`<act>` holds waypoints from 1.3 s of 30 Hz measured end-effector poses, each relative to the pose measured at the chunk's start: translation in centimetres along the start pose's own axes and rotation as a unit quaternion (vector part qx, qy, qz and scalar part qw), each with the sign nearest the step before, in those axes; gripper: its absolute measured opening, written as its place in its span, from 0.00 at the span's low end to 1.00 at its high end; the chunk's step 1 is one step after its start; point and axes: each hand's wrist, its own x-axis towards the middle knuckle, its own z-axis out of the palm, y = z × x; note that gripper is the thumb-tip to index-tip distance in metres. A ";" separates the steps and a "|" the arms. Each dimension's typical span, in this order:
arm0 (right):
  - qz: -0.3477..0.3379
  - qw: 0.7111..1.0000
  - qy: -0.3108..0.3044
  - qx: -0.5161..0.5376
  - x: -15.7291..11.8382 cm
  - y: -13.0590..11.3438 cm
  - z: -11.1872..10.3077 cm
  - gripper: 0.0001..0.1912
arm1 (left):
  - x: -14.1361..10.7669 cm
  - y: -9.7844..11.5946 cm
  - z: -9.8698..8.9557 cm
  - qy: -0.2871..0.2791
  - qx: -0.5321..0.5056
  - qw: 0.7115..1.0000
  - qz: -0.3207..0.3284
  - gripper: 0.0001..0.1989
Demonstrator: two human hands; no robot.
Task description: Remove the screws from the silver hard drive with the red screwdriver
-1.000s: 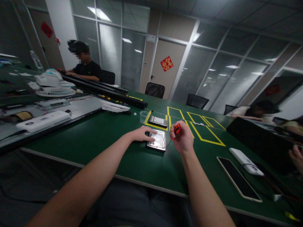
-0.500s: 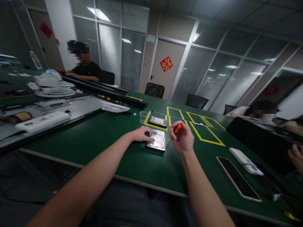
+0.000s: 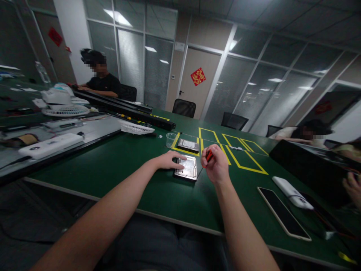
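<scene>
A silver hard drive (image 3: pixel 188 168) lies flat on the green table. My left hand (image 3: pixel 168 160) holds it steady from the left, with fingers and thumb resting on its top and edge. In my right hand (image 3: pixel 217 163) is a screwdriver (image 3: pixel 209 156) with an orange and black handle. Its thin shaft slants down to the left, and the tip is at or near the drive's lower right corner; I cannot tell whether it touches. Just behind, a second hard drive (image 3: pixel 188 145) lies inside a yellow tape outline, beside a clear plastic cup (image 3: pixel 170 140).
A phone (image 3: pixel 283 213) and a white power bank (image 3: pixel 293 192) with a cable lie at the right. On the left are a large panel (image 3: pixel 104 126), another white device (image 3: pixel 52 145) and a white fan (image 3: pixel 137 128). Other people sit around the table.
My right hand has shifted slightly left and tilted the screwdriver, so its handle leans differently. My left hand and the hard drive stay where they were.
</scene>
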 end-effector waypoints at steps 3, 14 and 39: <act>0.005 1.000 0.003 -0.003 0.0 0.0 0.0 0.11 | 0.0 0.1 -0.1 -0.004 -0.002 1.000 0.001 0.33; 0.018 1.000 -0.002 0.014 0.2 -0.3 -0.1 0.14 | 0.1 -0.1 0.1 0.003 0.004 1.000 0.016 0.33; 0.011 1.000 -0.003 -0.011 0.1 -0.1 0.1 0.07 | -0.2 0.3 -0.2 -0.007 -0.002 1.000 -0.005 0.33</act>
